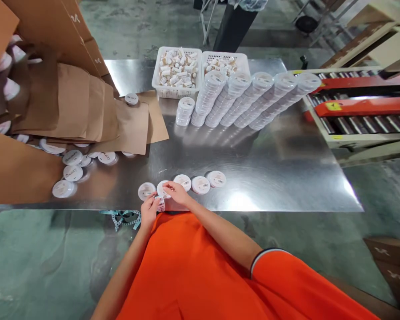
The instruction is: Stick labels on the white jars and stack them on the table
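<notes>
Steel table (273, 169) carrying, along its near edge, a row of five round containers (216, 179); farther back, stacked containers (235, 100) are standing beside two white baskets (176, 92); cardboard sheets (130, 129) are lying left.

Baskets (179, 92) behind stacks (220, 100); jar row (200, 185) before them; cartons (58, 40) left.

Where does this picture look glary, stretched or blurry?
Head view: overhead light blows out a patch near the front edge of the steel table, which mirrors the tall stacks. Head view: those stacks splay outward, likely wide-lens distortion; the roller conveyor softens toward the right edge, and fine print on the row of tubs is unreadable.
</notes>
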Available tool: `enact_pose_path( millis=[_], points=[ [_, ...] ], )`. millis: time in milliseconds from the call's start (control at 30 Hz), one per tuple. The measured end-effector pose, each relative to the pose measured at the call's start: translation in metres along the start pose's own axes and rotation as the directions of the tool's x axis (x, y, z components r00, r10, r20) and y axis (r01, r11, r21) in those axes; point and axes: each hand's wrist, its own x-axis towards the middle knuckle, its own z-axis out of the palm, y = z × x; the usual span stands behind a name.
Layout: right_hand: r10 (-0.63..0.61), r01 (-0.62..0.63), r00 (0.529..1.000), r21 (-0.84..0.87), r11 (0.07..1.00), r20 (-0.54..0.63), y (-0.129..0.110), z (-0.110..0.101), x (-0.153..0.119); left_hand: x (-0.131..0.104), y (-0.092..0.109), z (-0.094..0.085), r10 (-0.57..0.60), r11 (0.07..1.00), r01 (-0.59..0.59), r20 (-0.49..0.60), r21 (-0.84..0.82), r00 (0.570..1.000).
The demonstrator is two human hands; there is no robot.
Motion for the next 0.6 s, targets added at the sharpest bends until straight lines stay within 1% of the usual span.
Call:
enact_pose_path(
  millis=[67,100,133,233,333,400,433,500,533,567,600],
  points=[
    [-0.054,0.025,0.993,0.258,0.966,0.108,-0.006,0.013,-0.008,-0.006,-0.002,-0.007,-0.002,0.996,-0.005,-0.085,-0.084,0.996],
    [-0.059,0.015,0.990,0.324,0.946,0.125,-0.009,0.019,-0.012,-0.009,-0.003,-0.010,-0.011,0.992,-0.004,-0.118,-0.123,0.993],
    [-0.054,0.007,0.991,0.355,0.935,0.123,-0.013,0.024,-0.014,-0.012,-0.004,-0.013,-0.023,0.986,0.000,-0.140,-0.164,0.990],
    [-0.062,0.030,0.995,0.340,0.940,0.083,-0.023,0.036,-0.018,-0.019,-0.007,-0.016,-0.056,0.962,0.017,-0.136,-0.271,0.989],
    [-0.072,0.034,0.991,0.306,0.951,0.113,-0.028,0.045,-0.017,-0.020,-0.013,-0.019,-0.085,0.937,0.050,-0.089,-0.347,0.992],
    [-0.044,0.010,0.992,0.279,0.960,0.117,-0.026,0.049,-0.016,-0.017,-0.023,-0.023,-0.124,0.927,0.084,-0.086,-0.365,0.989],
    [-0.016,-0.004,0.997,0.253,0.968,0.079,-0.023,0.049,-0.015,-0.015,-0.030,-0.027,-0.152,0.923,0.102,-0.109,-0.371,0.982],
    [0.051,-0.038,0.996,0.189,0.981,-0.066,-0.015,0.045,-0.016,-0.016,-0.047,-0.035,-0.228,0.910,0.138,-0.196,-0.391,0.954],
    [0.079,-0.056,0.988,0.165,0.985,-0.136,-0.011,0.041,-0.017,-0.019,-0.057,-0.038,-0.276,0.899,0.160,-0.244,-0.407,0.930],
    [0.100,-0.073,0.978,0.151,0.986,-0.182,-0.007,0.036,-0.020,-0.025,-0.068,-0.041,-0.326,0.884,0.189,-0.275,-0.427,0.904],
    [0.111,-0.083,0.975,0.147,0.986,-0.193,-0.003,0.030,-0.024,-0.032,-0.078,-0.041,-0.377,0.866,0.225,-0.288,-0.446,0.880]
  ],
)
